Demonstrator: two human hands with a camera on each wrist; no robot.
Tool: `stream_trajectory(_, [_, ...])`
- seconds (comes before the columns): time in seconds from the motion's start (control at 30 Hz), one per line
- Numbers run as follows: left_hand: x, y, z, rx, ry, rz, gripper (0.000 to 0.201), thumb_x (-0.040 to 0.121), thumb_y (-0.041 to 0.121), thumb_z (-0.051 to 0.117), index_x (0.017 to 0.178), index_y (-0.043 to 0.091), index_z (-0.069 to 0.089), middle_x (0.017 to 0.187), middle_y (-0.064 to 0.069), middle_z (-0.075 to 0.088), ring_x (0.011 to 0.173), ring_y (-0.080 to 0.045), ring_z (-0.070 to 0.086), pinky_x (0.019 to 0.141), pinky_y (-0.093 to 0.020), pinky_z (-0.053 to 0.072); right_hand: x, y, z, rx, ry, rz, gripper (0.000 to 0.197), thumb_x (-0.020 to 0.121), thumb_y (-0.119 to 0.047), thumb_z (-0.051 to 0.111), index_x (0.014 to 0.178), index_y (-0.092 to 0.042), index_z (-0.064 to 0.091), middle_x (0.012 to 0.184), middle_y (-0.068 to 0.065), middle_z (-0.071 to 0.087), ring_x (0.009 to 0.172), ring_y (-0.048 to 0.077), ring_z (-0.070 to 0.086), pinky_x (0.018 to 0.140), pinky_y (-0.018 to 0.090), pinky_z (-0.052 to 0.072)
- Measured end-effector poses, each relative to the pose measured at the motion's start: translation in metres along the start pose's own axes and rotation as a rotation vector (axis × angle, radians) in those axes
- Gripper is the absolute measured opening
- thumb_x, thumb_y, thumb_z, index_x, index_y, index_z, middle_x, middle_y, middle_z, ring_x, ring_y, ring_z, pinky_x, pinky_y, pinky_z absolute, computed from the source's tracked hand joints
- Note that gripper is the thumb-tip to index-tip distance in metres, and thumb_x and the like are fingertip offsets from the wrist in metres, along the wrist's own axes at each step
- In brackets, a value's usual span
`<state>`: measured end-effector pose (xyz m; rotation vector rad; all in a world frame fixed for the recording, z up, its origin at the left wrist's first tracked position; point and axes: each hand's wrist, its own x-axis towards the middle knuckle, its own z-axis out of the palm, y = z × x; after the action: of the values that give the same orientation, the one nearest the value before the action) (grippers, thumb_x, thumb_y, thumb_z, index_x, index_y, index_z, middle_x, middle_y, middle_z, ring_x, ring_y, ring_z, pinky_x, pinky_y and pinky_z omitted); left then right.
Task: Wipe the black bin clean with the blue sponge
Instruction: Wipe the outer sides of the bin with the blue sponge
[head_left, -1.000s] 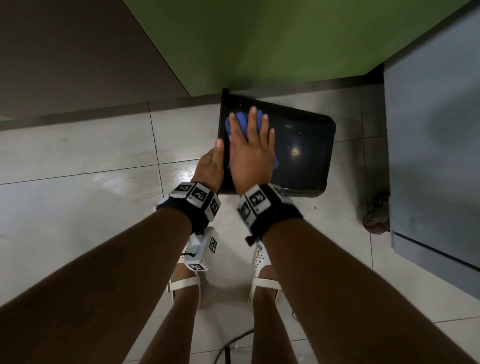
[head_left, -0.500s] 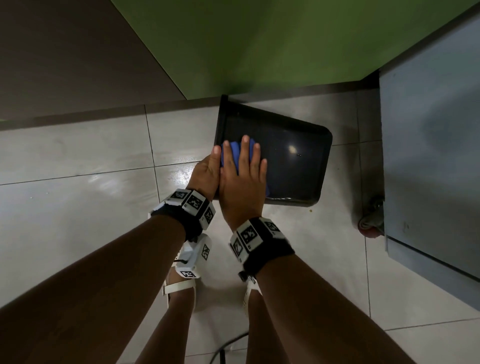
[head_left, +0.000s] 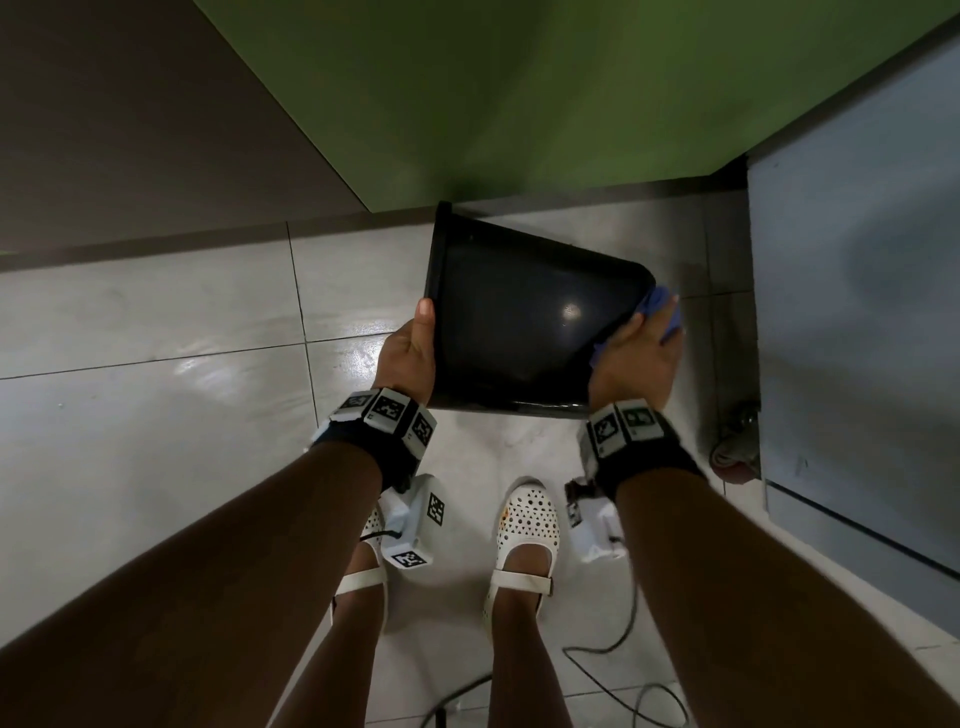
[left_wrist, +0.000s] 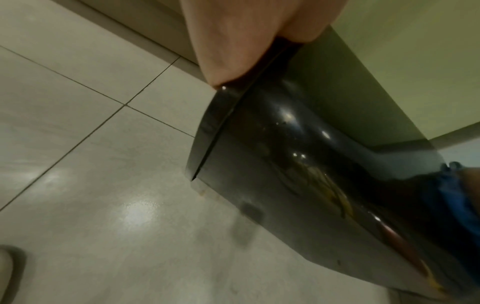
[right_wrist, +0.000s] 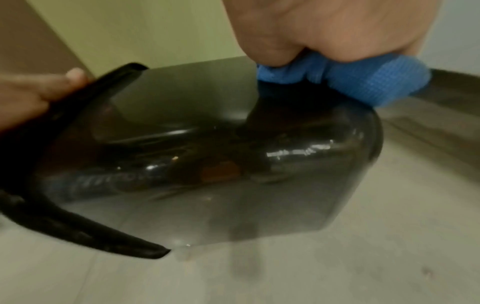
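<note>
Most of my left hand (head_left: 410, 358) was hidden behind the rim of the black bin (head_left: 524, 322); only the thumb showed on its near-left edge, and I could not see how the fingers lay on the inside, though the hand gripped the rim and kept the bin lifted on its side, mouth to the left and base to the right, just above the pale floor tiles (head_left: 156, 415). My right hand (head_left: 636, 358) was closed around the blue sponge (head_left: 662, 312), pressing it against the right end of the bin near the base; most of the sponge was covered by my fingers, and both wrist views were blurred. Orange and yellowish shapes on the glossy side could have been reflections or dirt; I could not tell which. A green wall (head_left: 519, 93) stood just beyond the bin, a grey cabinet (head_left: 857, 260) close on the right with a small wheel (head_left: 735, 452) at its foot, and my white shoes (head_left: 527, 519) and a cable (head_left: 613, 644) lay nearer. No writing was readable; my wristbands carried only black-and-white square markers (head_left: 387, 408).
</note>
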<state>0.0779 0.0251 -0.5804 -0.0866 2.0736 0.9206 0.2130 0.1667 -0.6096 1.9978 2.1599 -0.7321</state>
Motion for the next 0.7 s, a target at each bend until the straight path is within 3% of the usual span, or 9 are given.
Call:
stream_trajectory(0.13, [-0.002,0.000,0.000,0.012,-0.013,0.007,0.060,0.096,0.050,0.021,0.112,0.008,0.061,0.102,-0.006,0.057,0.098,-0.021,0.051,0.091,-0.029,0.038,-0.048,0.000,0.018,-0.106,0.065,-0.065,0.056,0.094,-0.036,0.015,0.144,-0.012,0.024,0.147,0.027,0.026,0.134,0.043,0.026,0.109,0.053,0.027])
stream_trajectory(0.2, [-0.002,0.001,0.000,0.031,-0.020,0.017,0.060,0.096,0.050,0.021,0.112,0.008,0.061,0.102,-0.008,0.058,0.096,-0.022,0.052,0.094,-0.033,0.042,-0.072,-0.009,0.032,-0.133,0.075,-0.131,0.051,0.095,-0.032,0.024,0.141,-0.011,0.033,0.145,0.027,0.030,0.132,0.045,0.030,0.105,0.056,0.030])
stream_trajectory(0.33, [-0.002,0.001,-0.002,0.018,-0.049,0.015,0.055,0.095,0.053,0.021,0.097,0.016,0.062,0.102,-0.017,0.064,0.090,-0.026,0.058,0.091,-0.042,0.047,-0.109,-0.041,0.051,-0.190,-0.060,-0.421,0.051,0.091,-0.031,0.035,0.139,-0.014,0.034,0.145,0.021,0.033,0.133,0.041,0.031,0.105,0.054,0.027])
stream_trajectory(0.43, [-0.004,0.000,-0.004,-0.001,-0.074,0.036,0.048,0.096,0.049,0.023,0.089,0.019,0.059,0.098,-0.019,0.064,0.086,-0.027,0.058,0.088,-0.043,0.047,-0.101,-0.071,0.048,-0.155,-0.105,-0.528,0.049,0.090,-0.031,0.035,0.137,-0.014,0.039,0.143,0.020,0.038,0.132,0.039,0.035,0.103,0.055,0.032])
stream_trajectory(0.5, [-0.006,-0.002,-0.004,-0.009,-0.074,0.058,0.044,0.098,0.045,0.024,0.088,0.018,0.057,0.088,-0.016,0.060,0.080,-0.023,0.052,0.081,-0.040,0.046,-0.080,-0.085,0.038,-0.170,-0.110,-0.616,0.048,0.095,-0.036,0.028,0.141,-0.021,0.033,0.150,0.016,0.028,0.137,0.037,0.024,0.108,0.054,0.023])
stream_trajectory(0.6, [-0.006,-0.006,-0.003,0.007,-0.062,0.070,0.046,0.098,0.043,0.024,0.086,0.013,0.057,0.083,-0.009,0.056,0.080,-0.022,0.052,0.074,-0.033,0.040,-0.040,-0.102,0.027,-0.236,-0.238,-0.578,0.047,0.099,-0.040,0.022,0.145,-0.036,0.011,0.156,0.007,-0.001,0.142,0.032,-0.006,0.113,0.054,0.001])
stream_trajectory(0.7, [-0.005,-0.006,-0.002,0.014,-0.044,0.057,0.054,0.098,0.045,0.023,0.094,0.007,0.062,0.087,-0.008,0.057,0.082,-0.022,0.053,0.078,-0.032,0.042,-0.014,-0.122,0.020,-0.248,-0.267,-0.449,0.046,0.100,-0.040,0.019,0.145,-0.034,0.012,0.156,0.009,0.004,0.141,0.036,-0.005,0.113,0.057,0.002])
